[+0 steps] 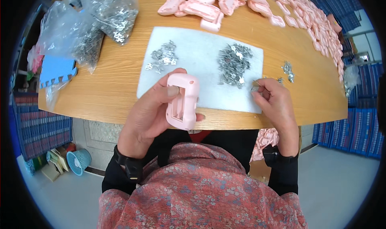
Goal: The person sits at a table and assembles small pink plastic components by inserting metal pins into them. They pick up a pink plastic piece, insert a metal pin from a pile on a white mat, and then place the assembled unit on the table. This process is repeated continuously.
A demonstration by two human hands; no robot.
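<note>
My left hand [145,110] is closed round a pink plastic housing [193,97], held tilted up over the near edge of a white foam sheet [198,48]. An open rectangular bay, like a battery compartment, faces me, and my thumb lies over its upper corner. At the right edge of the sheet, my right hand [278,104] pinches a small metal piece [255,86] between thumb and forefinger. Just beyond it lies a large heap of small silvery metal pieces [235,66]. A smaller heap of metal pieces [164,56] is at the sheet's left.
Many pink housings [201,8] are piled along the far and right sides of the wooden table [120,56]. Clear plastic bags of metal parts [114,19] stand at the far left, by a blue foam tile [58,70]. Some loose metal bits [288,70] lie right of the sheet.
</note>
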